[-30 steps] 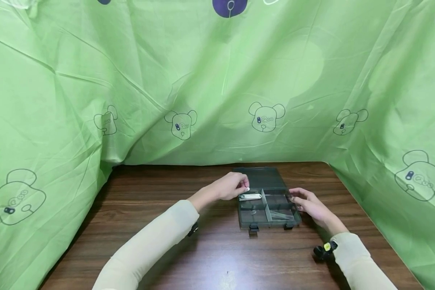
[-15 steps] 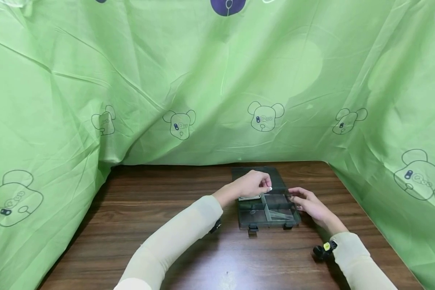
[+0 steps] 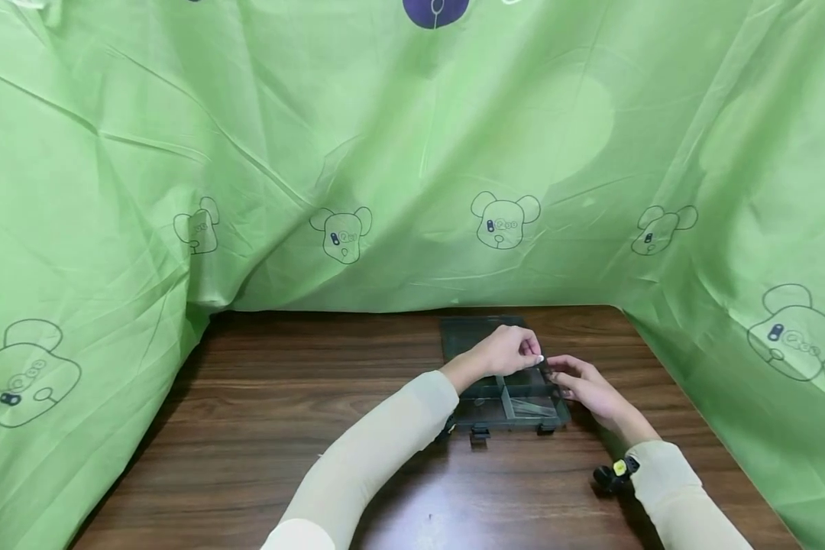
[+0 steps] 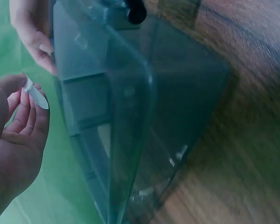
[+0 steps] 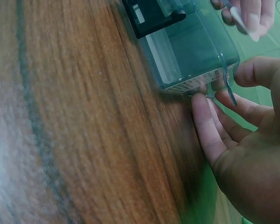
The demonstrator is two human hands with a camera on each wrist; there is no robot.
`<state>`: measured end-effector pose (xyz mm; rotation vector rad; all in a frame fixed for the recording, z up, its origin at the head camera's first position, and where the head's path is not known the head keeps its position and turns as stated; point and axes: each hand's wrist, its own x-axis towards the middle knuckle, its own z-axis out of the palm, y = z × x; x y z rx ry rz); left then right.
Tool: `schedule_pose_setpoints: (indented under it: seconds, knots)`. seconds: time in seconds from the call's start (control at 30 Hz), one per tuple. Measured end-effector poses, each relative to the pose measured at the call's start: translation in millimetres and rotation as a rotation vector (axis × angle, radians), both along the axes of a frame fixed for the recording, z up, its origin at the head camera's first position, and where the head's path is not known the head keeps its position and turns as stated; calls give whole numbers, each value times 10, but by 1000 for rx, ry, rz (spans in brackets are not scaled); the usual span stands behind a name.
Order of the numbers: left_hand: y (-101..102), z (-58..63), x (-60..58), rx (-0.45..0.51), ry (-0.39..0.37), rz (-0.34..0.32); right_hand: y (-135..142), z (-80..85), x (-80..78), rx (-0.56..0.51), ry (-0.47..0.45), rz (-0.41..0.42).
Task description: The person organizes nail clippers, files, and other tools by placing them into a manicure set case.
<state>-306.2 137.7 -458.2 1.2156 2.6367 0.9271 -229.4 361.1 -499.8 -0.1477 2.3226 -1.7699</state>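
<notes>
A translucent dark-grey compartment box (image 3: 512,422) lies on the table with its lid (image 3: 464,328) folded back behind it. Over its right rear corner, my left hand (image 3: 505,351) pinches a small slim piece (image 4: 38,97) with a flat, whitish, tapering end; its kind cannot be told. My right hand (image 3: 594,393) grips the box's right wall, thumb (image 5: 254,72) near the top edge and fingers (image 5: 204,116) low against the outside. Clear strips (image 3: 532,409) lie in the front right compartment. My left hand and forearm cover the rear left compartment.
Two black latches (image 3: 478,434) hang at the box's front edge. The brown wood table (image 3: 282,412) stretches left and forward of the box. A green curtain (image 3: 412,260) with bear-head outlines hangs around the table's back and sides.
My left hand has moved right across the box, from the rear left compartment to the right rear corner. A nail clipper there is now hidden by it. My right hand stays in place.
</notes>
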Motion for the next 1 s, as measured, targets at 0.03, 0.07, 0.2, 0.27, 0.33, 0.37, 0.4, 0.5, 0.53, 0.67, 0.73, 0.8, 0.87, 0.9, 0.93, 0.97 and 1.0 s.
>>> schedule_pose_setpoints:
  seconds: [0.03, 0.07, 0.2, 0.27, 0.33, 0.37, 0.4, 0.5, 0.53, 0.67, 0.73, 0.8, 0.87, 0.9, 0.93, 0.97, 1.0]
  knots:
    - [24, -22, 0, -2, -5, 4, -1, -2, 6, 0, -2, -1]
    - [45, -44, 1, -6, -8, 8, -1, -5, 12, 1, -4, -1]
    - [97, -101, 13, -11, -20, 36, -20, -7, 40, 2, -7, 0]
    - [109, -115, 16, -9, -20, 45, -31, -8, 48, 5, -3, 4]
    - [123, -123, 15, -1, -17, 50, -39, -12, 51, 2, 0, -2]
    - [130, -125, 15, 1, -17, 49, -38, -12, 52, 1, 3, -4]
    - [131, -125, 11, 0, -17, 50, -38, -11, 45, -1, 4, -4]
    - [125, -129, 6, -19, -13, 49, -35, -14, 21, -4, 6, -3]
    - [115, -129, 4, -27, -11, 48, -36, -16, 13, -1, 11, 6]
    - [35, -108, -9, -53, 11, 32, -55, -38, -8, 10, 8, 9]
    - [-28, -75, -9, -58, 16, 12, -59, -44, -15, 13, 3, 5]
    - [-105, -37, -11, -60, 12, -10, -54, -42, -23, 14, -4, -2]
    - [-203, 9, -9, -70, 7, -24, -48, -36, -35, 12, -6, -7]
    - [-257, 35, -5, -72, 6, -32, -41, -27, -41, 19, -1, -7]
    - [-316, 60, -1, -75, 11, -36, -33, -18, -46, 25, -2, -12]
    - [-378, 86, 12, -79, 23, -41, -22, -6, -41, 37, -2, -18]
    - [-447, 115, 30, -87, 37, -44, -14, 8, -35, 53, -3, -24]
